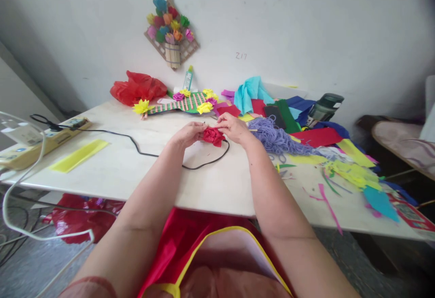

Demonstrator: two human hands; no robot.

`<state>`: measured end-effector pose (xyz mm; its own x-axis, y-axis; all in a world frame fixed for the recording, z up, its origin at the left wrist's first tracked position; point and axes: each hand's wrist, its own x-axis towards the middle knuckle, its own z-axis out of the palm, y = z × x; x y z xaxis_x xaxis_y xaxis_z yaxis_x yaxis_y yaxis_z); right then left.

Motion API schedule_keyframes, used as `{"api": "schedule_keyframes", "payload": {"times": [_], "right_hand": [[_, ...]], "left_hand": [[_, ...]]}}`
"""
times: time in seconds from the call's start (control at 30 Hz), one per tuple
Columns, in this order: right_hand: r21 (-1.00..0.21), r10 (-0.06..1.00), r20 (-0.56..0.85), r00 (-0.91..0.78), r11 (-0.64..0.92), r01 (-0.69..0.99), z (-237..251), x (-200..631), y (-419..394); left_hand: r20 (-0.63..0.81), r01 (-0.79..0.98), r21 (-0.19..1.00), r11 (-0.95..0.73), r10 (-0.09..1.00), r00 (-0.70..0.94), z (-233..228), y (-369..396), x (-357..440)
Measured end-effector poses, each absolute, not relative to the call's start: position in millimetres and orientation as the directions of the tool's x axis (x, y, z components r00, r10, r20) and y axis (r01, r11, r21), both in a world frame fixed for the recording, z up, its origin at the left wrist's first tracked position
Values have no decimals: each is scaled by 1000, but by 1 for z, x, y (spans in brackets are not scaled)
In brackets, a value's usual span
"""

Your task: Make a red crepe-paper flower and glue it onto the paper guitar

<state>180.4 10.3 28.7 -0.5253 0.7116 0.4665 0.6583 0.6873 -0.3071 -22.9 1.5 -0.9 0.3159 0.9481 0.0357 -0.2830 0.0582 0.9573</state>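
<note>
A red crepe-paper flower [214, 136] is held just above the white table [118, 171], near its middle. My left hand [189, 133] pinches its left side. My right hand [232, 127] grips its upper right side, fingers curled over the petals. A thin black cable [142, 151] loops on the table under the flower. A striped green and pink piece with yellow and purple paper flowers [185, 102] lies just beyond my hands.
Purple yarn [275, 137] and a heap of coloured paper scraps [340, 153] cover the right side. A yellow paper strip [79, 155] and a power strip [41, 141] sit left. A red bag [137, 87], glue bottle [188, 79] and dark bottle [324, 108] stand at the back.
</note>
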Motion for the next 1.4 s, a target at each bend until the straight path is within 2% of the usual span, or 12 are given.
{"api": "schedule_keyframes", "payload": {"times": [0.2, 0.37, 0.8, 1.1, 1.4], "right_hand": [[-284, 685, 537, -492, 696, 659, 29, 179, 9], [-277, 679, 545, -492, 699, 659, 30, 178, 8], [-347, 702, 579, -415, 673, 653, 29, 177, 10], [-322, 697, 586, -412, 668, 672, 31, 175, 6], [-268, 633, 642, -433, 714, 647, 22, 177, 16]], "left_hand": [[19, -332, 939, 87, 952, 304, 1, 0, -20], [54, -357, 931, 73, 941, 335, 2, -2, -22], [69, -407, 912, 50, 960, 273, 0, -3, -20], [106, -407, 913, 21, 952, 287, -3, -1, -15], [129, -411, 911, -16, 960, 248, -5, 0, -12]]}}
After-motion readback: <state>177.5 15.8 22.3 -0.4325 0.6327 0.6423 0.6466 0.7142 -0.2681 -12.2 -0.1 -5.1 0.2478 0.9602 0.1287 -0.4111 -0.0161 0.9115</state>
